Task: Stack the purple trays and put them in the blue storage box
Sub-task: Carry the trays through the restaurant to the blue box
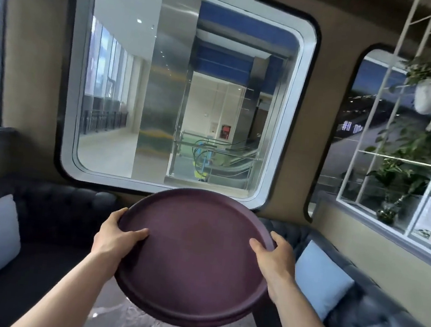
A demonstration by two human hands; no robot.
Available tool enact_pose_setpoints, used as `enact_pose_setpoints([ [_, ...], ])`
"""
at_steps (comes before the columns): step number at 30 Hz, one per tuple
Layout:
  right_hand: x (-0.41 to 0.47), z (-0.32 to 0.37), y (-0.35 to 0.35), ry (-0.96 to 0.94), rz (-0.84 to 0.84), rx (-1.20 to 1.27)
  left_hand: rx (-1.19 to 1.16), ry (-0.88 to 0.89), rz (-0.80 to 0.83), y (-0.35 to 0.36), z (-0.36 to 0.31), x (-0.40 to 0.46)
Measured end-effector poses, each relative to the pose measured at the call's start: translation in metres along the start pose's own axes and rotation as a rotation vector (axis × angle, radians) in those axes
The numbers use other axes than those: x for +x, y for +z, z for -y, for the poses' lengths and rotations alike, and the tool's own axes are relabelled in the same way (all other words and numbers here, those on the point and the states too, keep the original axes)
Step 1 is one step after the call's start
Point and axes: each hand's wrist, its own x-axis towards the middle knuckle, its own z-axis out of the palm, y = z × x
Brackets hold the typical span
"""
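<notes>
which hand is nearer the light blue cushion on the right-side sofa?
Right. The right hand grips the right rim of the stacked purple trays, just left of the light blue cushion. The left hand holds the opposite rim, with the trays between it and the cushion.

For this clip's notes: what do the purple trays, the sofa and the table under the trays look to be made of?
Purple trays: probably moulded plastic, matte; even colour, soft sheen and a rounded rim with a second rim edge just beneath it.
Sofa: dark, button-tufted upholstery; leather or velvet, cannot tell through the blur.
Table: glossy dark surface with white veins, suggesting polished marble or a lookalike.
</notes>
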Motion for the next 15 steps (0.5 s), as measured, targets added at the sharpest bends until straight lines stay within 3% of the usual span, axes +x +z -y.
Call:
enact_pose_setpoints([
  [15, -0.005, -0.113, -0.252, 0.145, -0.373, -0.092, -0.01, -0.001, 0.405, 0.223, -0.013, -0.135],
])
